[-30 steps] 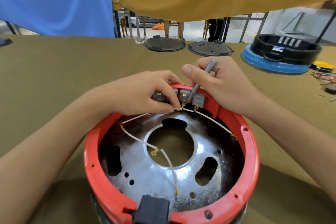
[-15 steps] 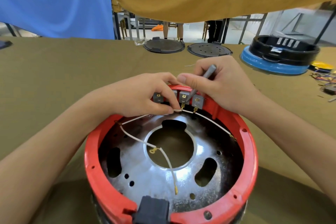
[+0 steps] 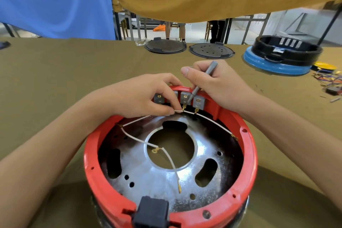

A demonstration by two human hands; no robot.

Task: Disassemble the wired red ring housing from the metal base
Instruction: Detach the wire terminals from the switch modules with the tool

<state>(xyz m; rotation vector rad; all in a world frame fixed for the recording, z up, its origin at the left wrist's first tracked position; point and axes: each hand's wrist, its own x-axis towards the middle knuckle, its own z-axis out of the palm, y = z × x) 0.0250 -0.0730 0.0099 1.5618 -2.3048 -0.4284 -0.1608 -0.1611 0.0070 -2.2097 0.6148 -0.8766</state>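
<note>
text: none legible | labels/brands/numbers: none legible | checked: red ring housing (image 3: pixel 248 153) below both hands, grey terminal blocks (image 3: pixel 198 101) between the hands, black ring (image 3: pixel 288 48) on blue base (image 3: pixel 273 65) beyond the right hand – white marks there too blurred to read

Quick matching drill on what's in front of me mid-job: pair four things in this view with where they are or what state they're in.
Things:
1. grey tool
2. white wire end
3. black connector block
4. loose wire tip

States:
A. lying free on the metal base
B. pinched by the left hand
C. held in the right hand, tip at the grey terminals
D. seated in the near rim of the red ring housing

Pairs: 1-C, 2-B, 3-D, 4-A
</note>
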